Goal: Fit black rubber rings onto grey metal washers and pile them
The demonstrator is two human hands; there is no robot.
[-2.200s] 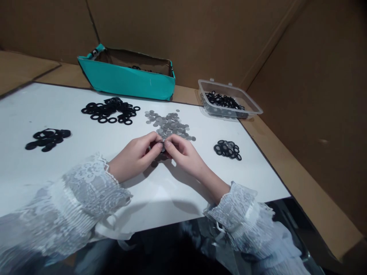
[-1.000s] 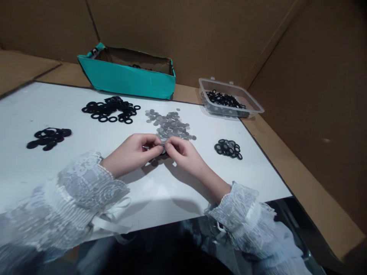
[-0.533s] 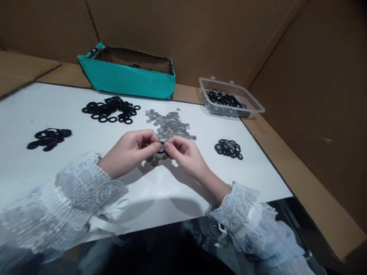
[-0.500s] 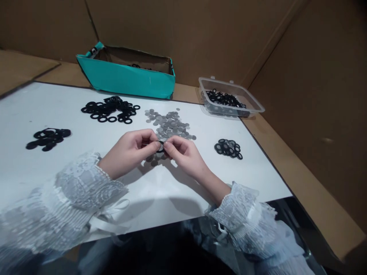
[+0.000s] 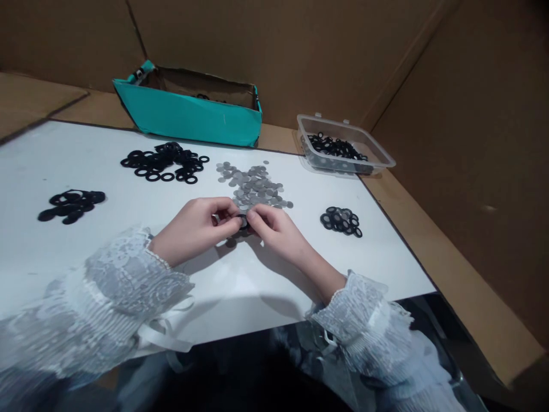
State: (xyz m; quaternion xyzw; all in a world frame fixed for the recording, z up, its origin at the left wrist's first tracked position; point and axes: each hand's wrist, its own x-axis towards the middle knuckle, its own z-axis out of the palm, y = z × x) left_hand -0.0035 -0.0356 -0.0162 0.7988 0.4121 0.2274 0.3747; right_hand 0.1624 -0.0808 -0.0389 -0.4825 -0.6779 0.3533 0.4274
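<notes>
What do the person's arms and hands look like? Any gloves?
No gloves: the left hand and right hand are bare. The left sleeve and right sleeve are pale grey-blue and gathered, with frilly lace at the wrists. A white ribbon hangs by the left one.

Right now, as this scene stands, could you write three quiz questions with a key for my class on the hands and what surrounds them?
1. True or false: the left hand and right hand meet at one black ring.
2. What lies loose on the table just beyond the hands? a) red buttons b) grey discs c) wooden pegs
3. Fill in: in the picture, the clear tub stands to the ____ of the teal box.

Key: 1 true; 2 b; 3 right.
</notes>
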